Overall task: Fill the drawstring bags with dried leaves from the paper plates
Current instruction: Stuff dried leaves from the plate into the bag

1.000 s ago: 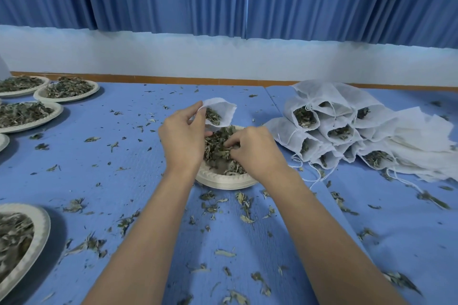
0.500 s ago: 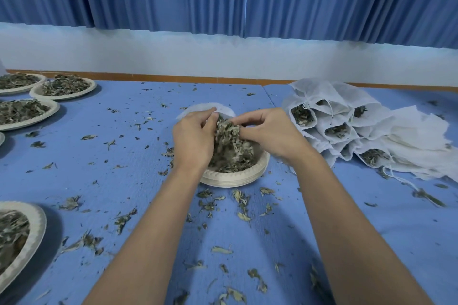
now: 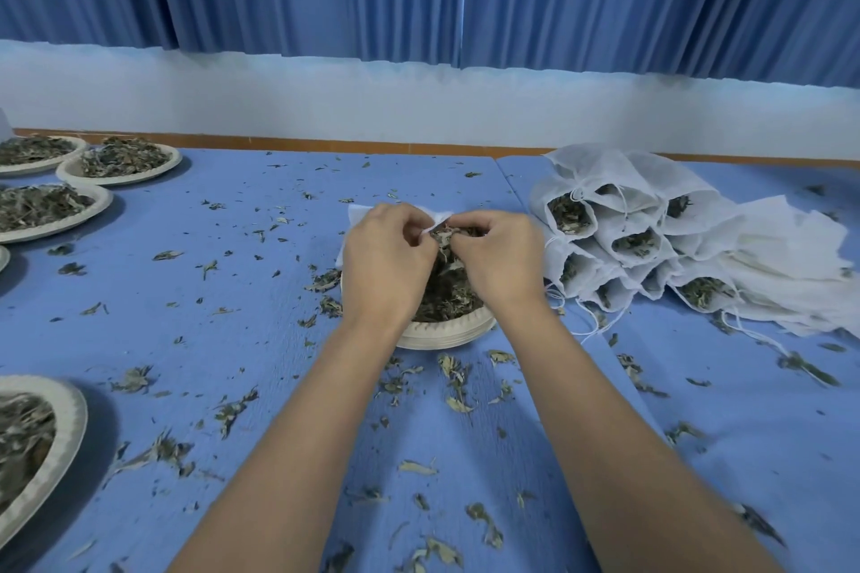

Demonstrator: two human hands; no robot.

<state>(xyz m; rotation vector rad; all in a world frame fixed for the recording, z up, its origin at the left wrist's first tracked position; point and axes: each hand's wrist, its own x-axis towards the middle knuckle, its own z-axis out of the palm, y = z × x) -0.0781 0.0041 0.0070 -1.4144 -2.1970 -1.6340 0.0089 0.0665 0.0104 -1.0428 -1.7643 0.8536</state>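
A white drawstring bag (image 3: pixel 360 215) lies behind my hands over a paper plate (image 3: pixel 446 333) of dried leaves (image 3: pixel 444 288) at the table's middle. My left hand (image 3: pixel 384 261) pinches the bag's mouth edge. Close beside it, my right hand (image 3: pixel 500 258) has its fingers curled, pinching a clump of leaves at the bag's opening. Most of the bag is hidden by both hands.
A heap of filled white bags (image 3: pixel 619 237) lies at the right. More leaf-filled paper plates stand at the far left (image 3: pixel 118 161) (image 3: pixel 46 212) and at the near left (image 3: pixel 42 442). Loose leaves litter the blue table (image 3: pixel 232 340).
The right hand lifted leaves from the plate up to the bag's mouth. The left hand lowered the bag and both hands came together above the plate.
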